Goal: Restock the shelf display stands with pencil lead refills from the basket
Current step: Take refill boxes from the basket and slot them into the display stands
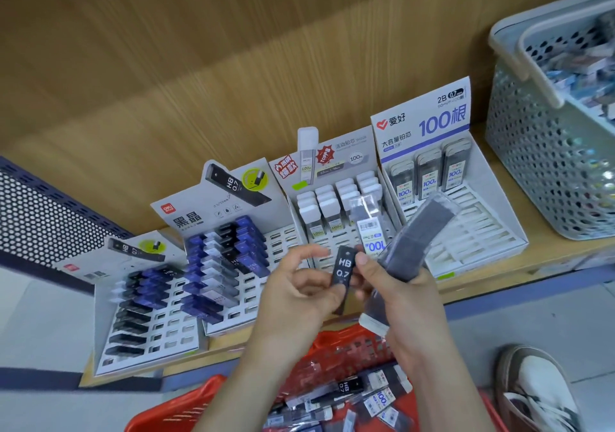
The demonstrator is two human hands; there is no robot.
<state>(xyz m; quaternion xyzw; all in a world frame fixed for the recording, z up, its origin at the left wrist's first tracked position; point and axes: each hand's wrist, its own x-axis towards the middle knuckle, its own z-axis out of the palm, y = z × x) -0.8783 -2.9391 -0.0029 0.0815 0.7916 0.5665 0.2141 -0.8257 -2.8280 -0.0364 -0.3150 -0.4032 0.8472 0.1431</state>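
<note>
Lead refill case (342, 273), black, marked HB 0.7: pinched in left hand (299, 288). Right hand (404, 298) gripped clear-wrapped refill bundle (421, 232), above red basket (179, 410).

One wide-angle view, worn on the head, looks forward and down from close above the left hand (299, 288) and right hand (404, 298), facing the shelf (545, 256) and display stands (233, 252), red basket (173, 411) at the bottom edge
</note>
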